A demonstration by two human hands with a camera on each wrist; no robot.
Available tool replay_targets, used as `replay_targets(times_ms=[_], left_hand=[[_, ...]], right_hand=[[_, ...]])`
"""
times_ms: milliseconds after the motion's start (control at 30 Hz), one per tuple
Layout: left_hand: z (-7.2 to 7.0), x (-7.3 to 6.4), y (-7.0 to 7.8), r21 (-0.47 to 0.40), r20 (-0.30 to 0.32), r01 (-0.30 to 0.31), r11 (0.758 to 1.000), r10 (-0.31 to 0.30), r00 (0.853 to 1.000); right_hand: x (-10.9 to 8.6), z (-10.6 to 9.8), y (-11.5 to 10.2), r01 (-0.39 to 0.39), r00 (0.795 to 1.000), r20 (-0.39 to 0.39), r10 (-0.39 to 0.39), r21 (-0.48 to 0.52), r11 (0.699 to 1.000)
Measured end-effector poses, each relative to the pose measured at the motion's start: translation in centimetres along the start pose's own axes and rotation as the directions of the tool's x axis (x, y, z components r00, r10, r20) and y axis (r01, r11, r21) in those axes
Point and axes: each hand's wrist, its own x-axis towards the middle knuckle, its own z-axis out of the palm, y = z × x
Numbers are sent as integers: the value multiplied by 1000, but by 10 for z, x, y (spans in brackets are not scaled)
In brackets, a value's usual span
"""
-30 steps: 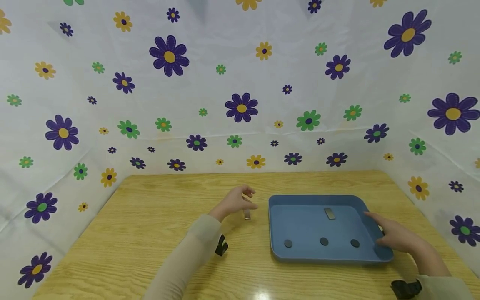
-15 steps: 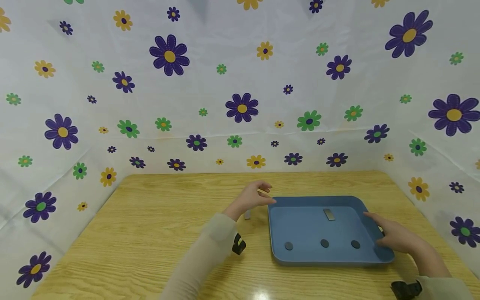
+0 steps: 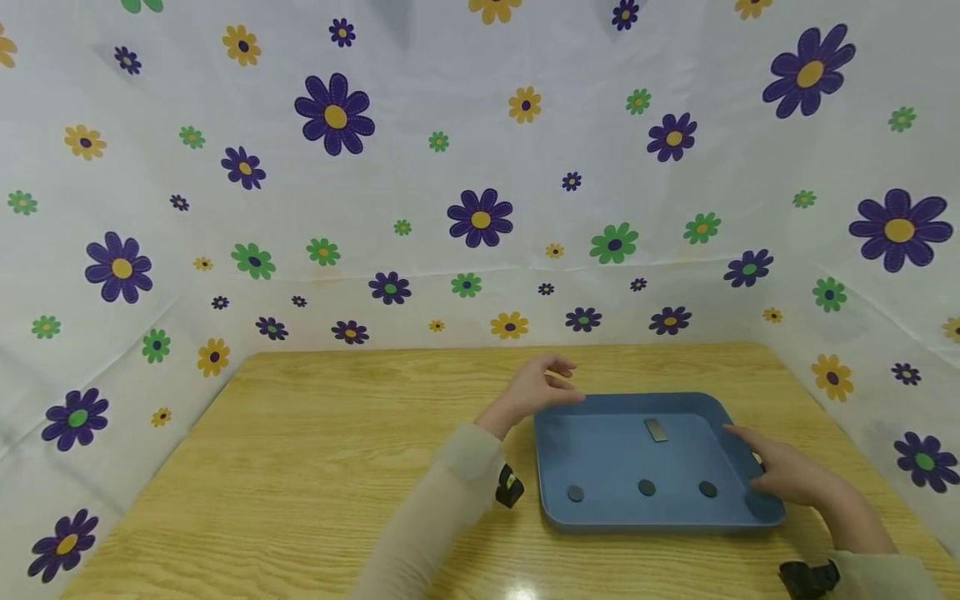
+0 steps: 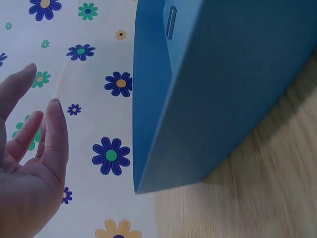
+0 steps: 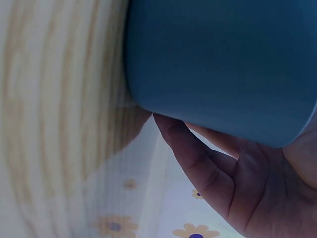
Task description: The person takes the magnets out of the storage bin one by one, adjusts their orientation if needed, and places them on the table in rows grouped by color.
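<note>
A blue tray (image 3: 600, 454) stands on the wooden table. In the head view, my right hand (image 3: 791, 471) grips its right wall, thumb at the inner side; the right wrist view shows curled fingers (image 5: 198, 168) against the outside. My left hand (image 3: 536, 387) hovers at the tray's far left corner, holding nothing, its fingers loosely bent. The left wrist view shows this hand (image 4: 37, 163) apart from the tray wall. Inside the tray lie a small flat rectangular metal piece (image 3: 656, 430) and three dark discs: left (image 3: 575, 493), middle (image 3: 647, 487) and right (image 3: 708, 489).
The wooden table (image 3: 300, 450) extends left of the tray. White cloth with printed flowers (image 3: 420, 183) encloses the back and sides. A black strap (image 3: 510, 487) sits on the left wrist and another black strap (image 3: 808, 577) on the right.
My left hand has moved right, from over the table to the tray's far left corner. The small metal piece beside the tray is now hidden behind my left wrist. The right hand keeps its place.
</note>
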Motion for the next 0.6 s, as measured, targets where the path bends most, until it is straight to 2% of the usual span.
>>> replay_targets(times_ms=[233, 467, 600], left_hand=[[11, 6, 4, -37, 8, -21, 999, 21, 1000], [22, 11, 12, -165, -9, -11, 986, 9, 1000], [29, 15, 13, -146, -13, -33, 989, 31, 999]], right_hand=[[-2, 0, -1, 1, 1000, -2, -1, 8, 1000], [-3, 0, -1, -6, 1000, 2, 6, 29, 1000], [-2, 0, 0, 2, 1000, 6, -3, 51, 999]])
